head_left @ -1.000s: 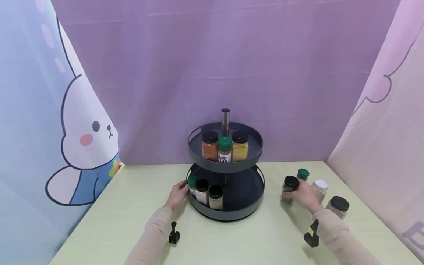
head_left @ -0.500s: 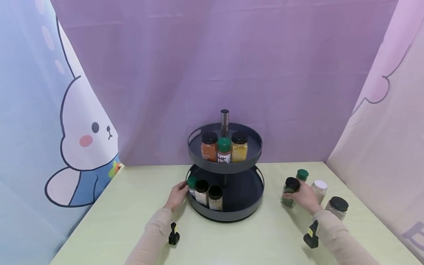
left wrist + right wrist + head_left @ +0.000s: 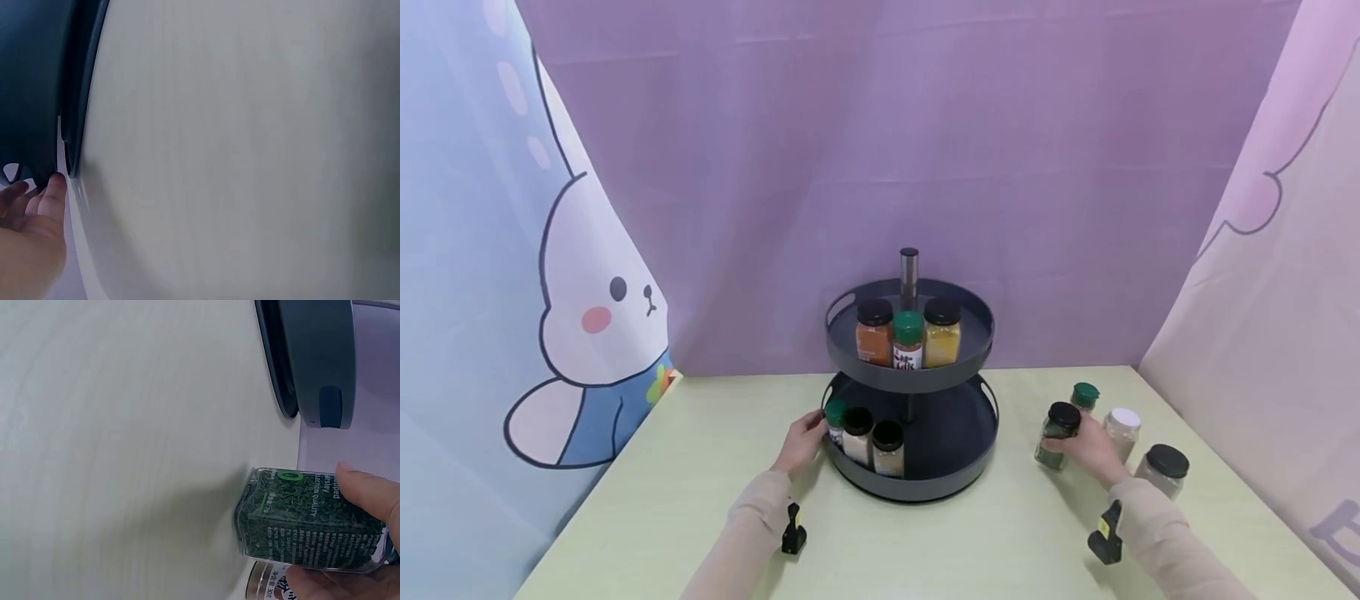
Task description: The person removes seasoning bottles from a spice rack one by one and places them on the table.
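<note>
My right hand grips a clear jar of chopped parsley with a black lid, thumb on one side and fingers on the other. The jar leans slightly, its lid toward the right in the head view. At the left side of a dark two-tier turntable, my left hand holds the lower tray's rim by the handle cutout, thumb against the wall. Beside those fingers, on the lower tray, stand a green-capped bottle and two black-lidded jars, one pale and one tan.
On the upper tier stand an orange spice jar, a green-capped bottle and a yellow spice jar. Around my right hand on the table are a green-capped bottle, a white-capped jar and a black-lidded jar.
The parsley jar in my right hand has tilted a little, its lid shifting slightly right. My left hand stays at the lower tray's rim.
</note>
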The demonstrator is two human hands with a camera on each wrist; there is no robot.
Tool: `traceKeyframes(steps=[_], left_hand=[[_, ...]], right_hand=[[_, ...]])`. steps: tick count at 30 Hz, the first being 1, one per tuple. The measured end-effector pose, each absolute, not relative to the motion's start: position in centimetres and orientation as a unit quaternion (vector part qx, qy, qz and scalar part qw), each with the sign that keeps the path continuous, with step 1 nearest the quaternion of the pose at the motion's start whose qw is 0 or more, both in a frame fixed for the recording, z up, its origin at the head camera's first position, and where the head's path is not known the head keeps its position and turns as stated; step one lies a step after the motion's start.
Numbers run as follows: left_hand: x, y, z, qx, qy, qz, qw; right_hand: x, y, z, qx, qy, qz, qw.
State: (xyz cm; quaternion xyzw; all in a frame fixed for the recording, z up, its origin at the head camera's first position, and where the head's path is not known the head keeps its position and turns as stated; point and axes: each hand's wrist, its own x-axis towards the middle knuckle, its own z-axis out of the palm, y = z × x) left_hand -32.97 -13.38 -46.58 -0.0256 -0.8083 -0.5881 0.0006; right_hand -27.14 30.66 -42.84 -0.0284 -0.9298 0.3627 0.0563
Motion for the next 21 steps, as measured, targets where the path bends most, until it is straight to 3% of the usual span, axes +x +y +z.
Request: traceKeyframes(steps=[12, 16, 21], left_hand=[[-32.9, -13.8, -46.6, -0.012, -0.824, -0.566, 0.021], [-32.8, -14.2, -46.6, -0.017, -0.820, -0.572, 0.008], [-32.1, -14.7, -46.2, -0.031, -0.809, -0.587, -0.023]], right_hand=[[-26.1, 29.6, -41.3, -0.019, -0.944, 0.318, 0.086], [-25.0, 28.7, -40.1, -0.005, -0.952, 0.272, 0.142], [-23.3, 27.5, -39.4, 0.039, -0.934, 0.242, 0.259]])
